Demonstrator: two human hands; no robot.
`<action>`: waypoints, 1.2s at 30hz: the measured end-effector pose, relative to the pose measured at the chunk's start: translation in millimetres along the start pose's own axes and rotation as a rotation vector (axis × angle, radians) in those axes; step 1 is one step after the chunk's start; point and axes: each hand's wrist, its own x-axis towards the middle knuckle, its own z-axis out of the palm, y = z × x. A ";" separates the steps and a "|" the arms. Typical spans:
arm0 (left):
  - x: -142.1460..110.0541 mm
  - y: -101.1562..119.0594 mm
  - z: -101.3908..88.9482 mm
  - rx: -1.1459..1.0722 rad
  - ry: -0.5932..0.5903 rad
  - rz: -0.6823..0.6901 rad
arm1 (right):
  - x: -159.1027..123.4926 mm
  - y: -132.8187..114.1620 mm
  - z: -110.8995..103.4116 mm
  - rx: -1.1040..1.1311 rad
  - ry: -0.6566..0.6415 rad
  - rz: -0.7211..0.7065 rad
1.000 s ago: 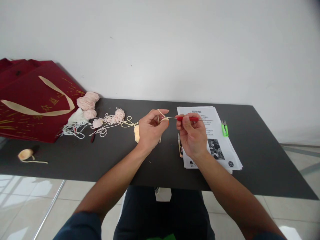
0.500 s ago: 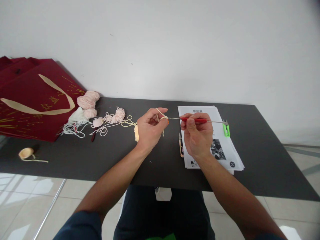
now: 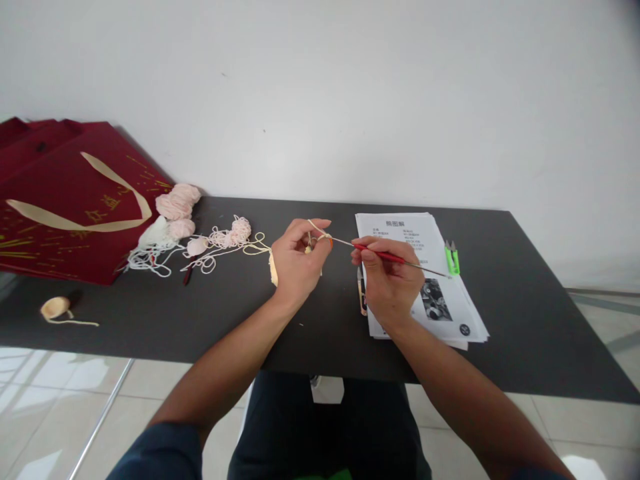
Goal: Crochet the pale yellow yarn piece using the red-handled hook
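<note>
My right hand [image 3: 393, 277] is closed round the red handle of a crochet hook [image 3: 381, 253], whose thin metal shaft points left. The hook's tip meets cream yarn [image 3: 320, 231] at the fingertips of my left hand [image 3: 300, 257]. That hand pinches the yarn, and a strand runs over its raised index finger. Most of the piece inside the left fingers is hidden; a bit of orange shows at the thumb. A pale yellow yarn ball [image 3: 273, 268] peeks out behind the left hand, with loose loops to its left.
Printed sheets [image 3: 453, 313] lie under my right hand, with green thread snips [image 3: 452, 259] and another cutter [image 3: 362, 293] at their edges. Pink and white yarn [image 3: 175, 203] sits by a dark red bag [image 3: 65, 193]. A small crocheted cup [image 3: 55, 308] lies at left on the dark table [image 3: 210, 320].
The crochet hook has tilted, its back end now lower and its tip pointing up to the left. My right hand has shifted slightly left and down; my left hand has barely moved.
</note>
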 end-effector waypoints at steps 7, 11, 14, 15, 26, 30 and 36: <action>-0.9 1.2 -0.4 -0.014 -0.002 -0.023 | 2.8 -0.5 -1.8 0.019 -0.007 0.006; -2.0 2.2 0.1 0.011 0.029 -0.038 | -1.8 1.6 -2.5 -0.077 -0.026 -0.063; -2.4 3.6 1.1 0.023 0.071 -0.047 | -6.2 5.9 -4.4 -0.141 -0.077 -0.156; -2.3 4.0 1.5 0.022 0.084 -0.052 | -7.3 7.4 -5.3 -0.154 -0.096 -0.191; -1.2 4.1 4.4 -0.030 0.112 -0.104 | -5.3 1.1 -3.0 -0.099 -0.060 -0.096; -2.7 4.6 6.4 -0.069 0.088 -0.146 | 3.7 2.1 -1.2 0.027 0.041 0.094; -2.8 4.9 6.6 -0.103 0.087 -0.159 | 6.8 8.4 -4.4 0.092 0.033 0.100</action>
